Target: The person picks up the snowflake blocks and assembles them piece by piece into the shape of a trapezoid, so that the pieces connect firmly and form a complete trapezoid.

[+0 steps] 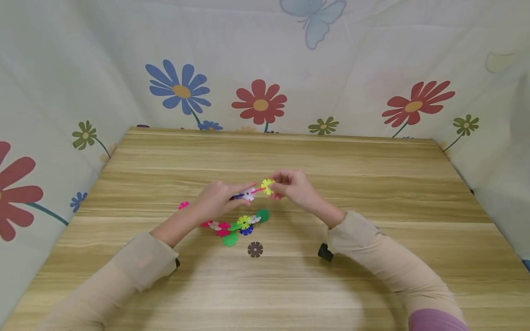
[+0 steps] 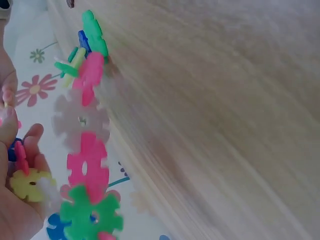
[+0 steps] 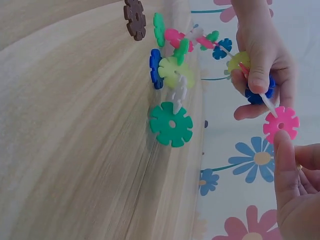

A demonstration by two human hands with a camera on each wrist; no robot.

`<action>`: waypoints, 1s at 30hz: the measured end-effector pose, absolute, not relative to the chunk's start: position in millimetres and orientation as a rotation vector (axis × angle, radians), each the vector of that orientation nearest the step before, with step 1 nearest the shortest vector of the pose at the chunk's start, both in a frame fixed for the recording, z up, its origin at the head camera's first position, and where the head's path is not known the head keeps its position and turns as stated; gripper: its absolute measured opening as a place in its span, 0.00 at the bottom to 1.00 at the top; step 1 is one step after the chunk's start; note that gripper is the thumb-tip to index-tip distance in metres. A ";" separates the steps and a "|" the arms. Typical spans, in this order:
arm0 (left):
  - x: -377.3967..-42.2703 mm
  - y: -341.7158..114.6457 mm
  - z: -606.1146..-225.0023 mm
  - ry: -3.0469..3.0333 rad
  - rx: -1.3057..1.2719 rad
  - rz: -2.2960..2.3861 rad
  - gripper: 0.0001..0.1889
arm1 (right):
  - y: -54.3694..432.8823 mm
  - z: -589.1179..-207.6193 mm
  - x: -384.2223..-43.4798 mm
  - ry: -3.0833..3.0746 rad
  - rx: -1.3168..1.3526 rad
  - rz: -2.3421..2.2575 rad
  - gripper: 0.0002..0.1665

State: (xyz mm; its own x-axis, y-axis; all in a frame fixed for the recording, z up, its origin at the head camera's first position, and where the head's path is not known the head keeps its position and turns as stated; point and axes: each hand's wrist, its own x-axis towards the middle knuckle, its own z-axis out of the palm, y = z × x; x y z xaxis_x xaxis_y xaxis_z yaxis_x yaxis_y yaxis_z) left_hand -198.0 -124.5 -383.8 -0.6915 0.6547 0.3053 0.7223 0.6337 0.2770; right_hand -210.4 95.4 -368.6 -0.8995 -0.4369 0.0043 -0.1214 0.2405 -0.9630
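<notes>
My left hand (image 1: 211, 200) grips a chain of slotted plastic flower discs by a blue disc (image 3: 260, 91). From there a white disc (image 1: 249, 195) and a pink disc (image 3: 281, 124) run toward my right hand (image 1: 296, 187), which pinches a yellow disc (image 1: 267, 185) at the pink one's edge. Whether its slot is seated I cannot tell. Behind the left hand the chain hangs down through another yellow disc (image 2: 33, 184) and a green disc (image 2: 91, 214). Its lower part, ending in a dark green disc (image 3: 171, 124), lies by the table surface.
A loose brown disc (image 1: 255, 249) lies on the wooden table (image 1: 265, 294), nearer the body than the chain. Behind the table's far edge hangs a flower-printed curtain (image 1: 223, 41). Black wrist-camera parts (image 1: 325, 252) show below the right sleeve.
</notes>
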 end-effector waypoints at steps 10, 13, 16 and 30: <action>-207.2 -118.1 -379.8 -2.950 -0.952 -0.830 0.29 | 94.5 -370.0 -218.5 2.272 -0.527 -1.772 0.16; -213.0 -117.1 -378.6 -2.976 -0.931 -1.009 0.28 | 94.2 -370.0 -219.2 2.272 -0.522 -1.776 0.16; -217.8 -115.6 -377.6 -2.991 -0.962 -1.125 0.28 | 93.5 -369.4 -218.5 2.265 -0.524 -1.777 0.16; -229.0 -112.2 -373.3 -2.928 -1.043 -1.430 0.25 | 94.4 -367.4 -216.1 2.216 -0.502 -1.802 0.21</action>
State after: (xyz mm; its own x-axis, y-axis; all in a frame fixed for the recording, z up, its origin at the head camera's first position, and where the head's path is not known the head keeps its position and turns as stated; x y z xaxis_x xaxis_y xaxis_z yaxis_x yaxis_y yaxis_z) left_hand -229.0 -112.2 -373.3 -0.7788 0.6271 0.0135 0.3961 0.4751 0.7858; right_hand -216.1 94.4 -367.4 -0.9120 -0.4092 0.0292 -0.1119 0.1798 -0.9773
